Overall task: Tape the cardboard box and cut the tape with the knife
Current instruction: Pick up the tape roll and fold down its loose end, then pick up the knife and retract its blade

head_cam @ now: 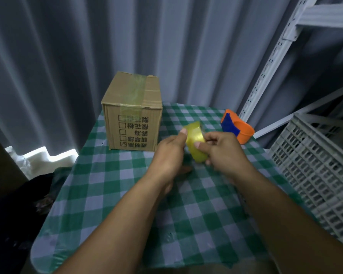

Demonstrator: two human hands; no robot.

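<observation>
Box (132, 111) at 11 o'clock already carries tape on top; both hands (169, 153) (224, 149) grip the tape roll (195, 144), seemingly finding its end. Knife unseen, cutting pending.

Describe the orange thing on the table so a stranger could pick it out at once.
Start at the green-and-white checked tablecloth and go to its far right corner, past both hands. There, beside the white metal shelf upright, lies an orange plastic tape dispenser with a blue panel. Nothing else there is orange: the cardboard box is brown, the tape roll yellow.
</observation>
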